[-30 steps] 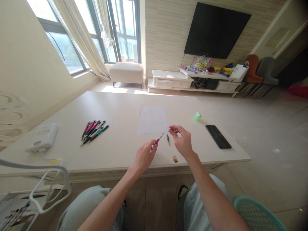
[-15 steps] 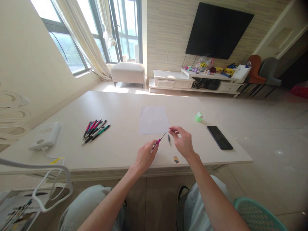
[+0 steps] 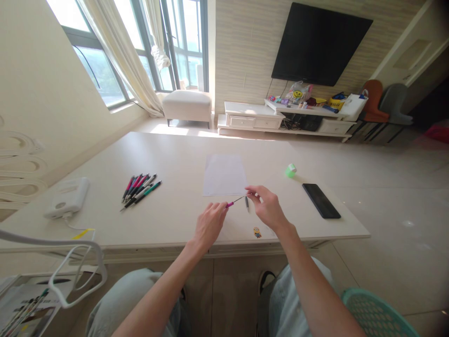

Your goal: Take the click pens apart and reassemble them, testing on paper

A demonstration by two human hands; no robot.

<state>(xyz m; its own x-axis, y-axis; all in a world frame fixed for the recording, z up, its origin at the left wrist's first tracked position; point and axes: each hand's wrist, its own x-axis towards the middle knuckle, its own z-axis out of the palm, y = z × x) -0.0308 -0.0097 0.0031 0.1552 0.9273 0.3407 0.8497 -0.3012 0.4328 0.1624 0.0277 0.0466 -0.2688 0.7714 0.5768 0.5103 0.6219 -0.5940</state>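
My left hand (image 3: 209, 226) is shut on a slim magenta-handled precision screwdriver (image 3: 229, 204), whose thin shaft points right toward my right hand (image 3: 266, 207). The curled thumb and forefinger of my right hand sit at the shaft's tip, and anything small between them is hidden. Just below lies a short dark pen part (image 3: 247, 203). Above both hands is a white paper sheet (image 3: 224, 175). A small yellow cartoon sticker (image 3: 257, 232) lies near the table's front edge.
On the pale table (image 3: 182, 159) lie a bunch of pens (image 3: 141, 191), a white power bank (image 3: 66, 198), a green tape roll (image 3: 290, 171) and a black phone (image 3: 321, 201). A white wire frame (image 3: 51, 282) hangs at lower left, and a teal basket (image 3: 372, 313) sits at lower right.
The screwdriver has swung from a steep tilt to nearly level, its handle moving left and down with my left hand. The whole view has shifted slightly.
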